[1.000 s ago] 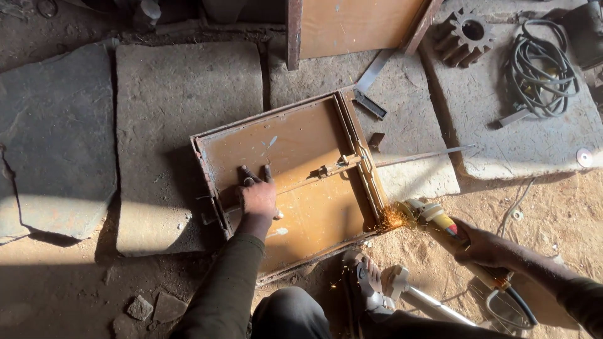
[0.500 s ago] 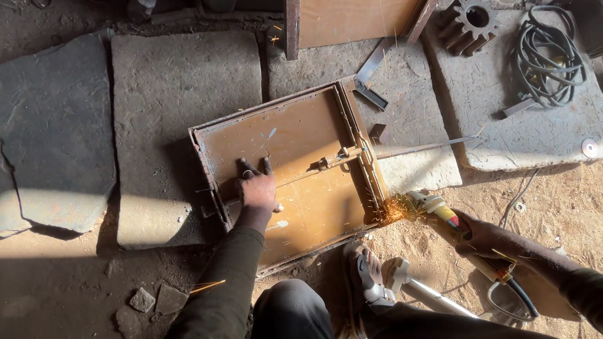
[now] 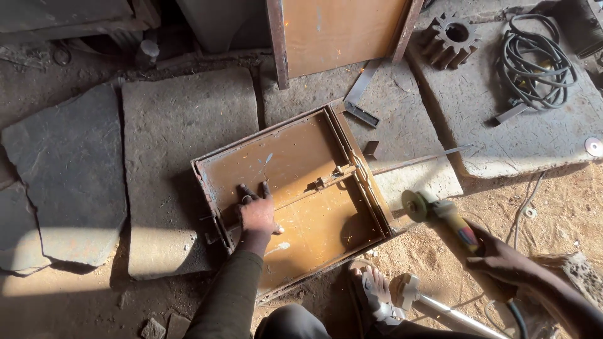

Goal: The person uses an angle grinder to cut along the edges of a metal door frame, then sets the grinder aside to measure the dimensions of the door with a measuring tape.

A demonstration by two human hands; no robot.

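The left hand point(image 3: 256, 213) lies flat, fingers spread, pressed on the rusty metal panel point(image 3: 295, 201) near its left edge — the panel rests tilted across a stone slab point(image 3: 182, 144), its lower right corner over the sandy ground. The right hand point(image 3: 502, 263) is wrapped around the body of an angle grinder point(image 3: 440, 216), its disc in the air just off the panel's right edge — a gear wheel point(image 3: 453, 39) and coiled cable point(image 3: 534, 59) sit on the far slab

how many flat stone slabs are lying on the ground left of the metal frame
3 for sure: a large slab right beside the metal frame, a dark slab further left, and a small slab partly cut off at the left edge.
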